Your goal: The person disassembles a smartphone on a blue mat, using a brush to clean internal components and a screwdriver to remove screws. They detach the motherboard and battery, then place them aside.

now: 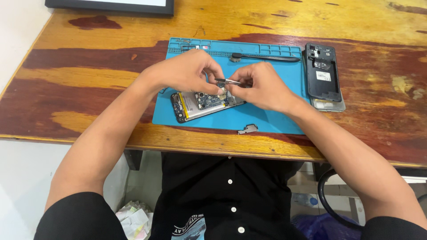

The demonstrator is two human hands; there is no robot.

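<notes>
Our right hand [262,86] pinches tweezers [228,81] over the opened phone [200,104] on the blue mat [267,115]; our left hand [187,71] grips the phone's top edge.

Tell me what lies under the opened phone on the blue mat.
The opened black phone rests directly on the blue rubber work mat, which lies on the wooden table. Both hands, left and right, cover its upper end, hiding anything beneath there.
</notes>
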